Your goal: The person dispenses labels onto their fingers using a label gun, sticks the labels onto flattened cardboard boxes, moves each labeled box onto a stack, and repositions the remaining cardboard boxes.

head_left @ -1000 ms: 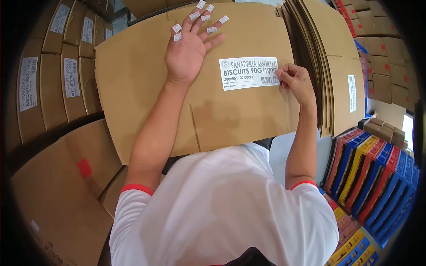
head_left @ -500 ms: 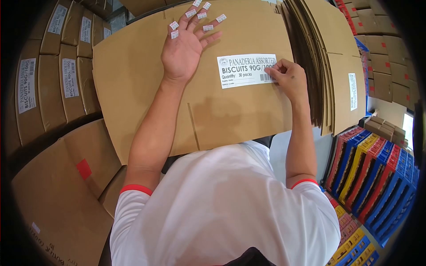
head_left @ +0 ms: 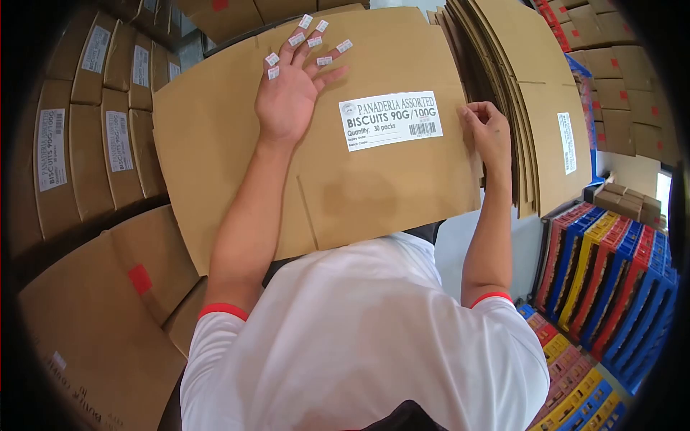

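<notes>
Matte brown cartons, boxy, stack at L; flat cardboard sheet lies ahead, w/ rect. white label on it. L hand: palm up, fingers apart, tiny white stickers on them. R hand: thumb & index tips together, by sheet's R edge.

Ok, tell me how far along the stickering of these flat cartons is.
Looks done: the top flat carton bears a printed biscuit label, with what may be a small sticker above its barcode. In hand: the right hand is at that carton's right edge; its grip is unclear. Probably left: placing the small price-tag-like stickers on the left hand's fingers. Remaining cartons can't be counted.
</notes>
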{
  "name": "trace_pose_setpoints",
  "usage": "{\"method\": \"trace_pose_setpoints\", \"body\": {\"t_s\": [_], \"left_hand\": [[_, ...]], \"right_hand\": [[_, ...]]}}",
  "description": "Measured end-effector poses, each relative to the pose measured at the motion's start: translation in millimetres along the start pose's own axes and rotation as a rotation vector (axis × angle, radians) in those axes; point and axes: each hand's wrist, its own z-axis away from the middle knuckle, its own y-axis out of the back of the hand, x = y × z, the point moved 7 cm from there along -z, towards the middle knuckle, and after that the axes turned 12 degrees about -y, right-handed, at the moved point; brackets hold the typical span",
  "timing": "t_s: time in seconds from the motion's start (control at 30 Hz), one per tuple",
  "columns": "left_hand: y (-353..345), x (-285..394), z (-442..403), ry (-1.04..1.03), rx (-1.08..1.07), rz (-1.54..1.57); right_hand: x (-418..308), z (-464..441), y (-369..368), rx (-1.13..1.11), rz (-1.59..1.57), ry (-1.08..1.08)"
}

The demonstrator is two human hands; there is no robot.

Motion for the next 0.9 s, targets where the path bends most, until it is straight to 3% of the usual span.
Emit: {"method": "trace_pose_setpoints", "body": {"t_s": [0.13, 0.2, 0.33, 0.47, 0.57, 0.63, 0.73, 0.87, 0.9], "left_hand": [[-9, -5, -3, -0.023, -0.055, 0.028], [-14, -8, -3, 0.000, -0.079, -0.012], [-12, -9, -2, 0.034, -0.048, -0.066], [-12, -7, -3, -0.002, -0.066, -0.014], [-14, -7, -3, 0.004, -0.057, -0.014], [-19, -1, -7, -0.004, -0.025, -0.005], [-36, 28, -18, -0.066, -0.088, -0.049], [-51, 69, -31, -0.194, -0.127, -0.016], [-45, 69, -31, -0.201, -0.122, -0.019]], "right_hand": [[-16, 16, -8, -0.152, -0.126, -0.004], [-41, 25, -3, 0.255, 0.113, 0.280], [-12, -1, -16, 0.174, 0.263, 0.159], [-25, 10, -9, 0.253, 0.286, 0.248], [-22, 13, -2, 0.136, 0.003, 0.098], [-15, 10, -12, -0.228, -0.424, -0.054], [-17, 15, 13, -0.299, -0.579, 0.088], [12, 14, 116, -0.016, -0.677, 0.197], [30, 11, 151, 0.187, -0.741, 0.167]]}}
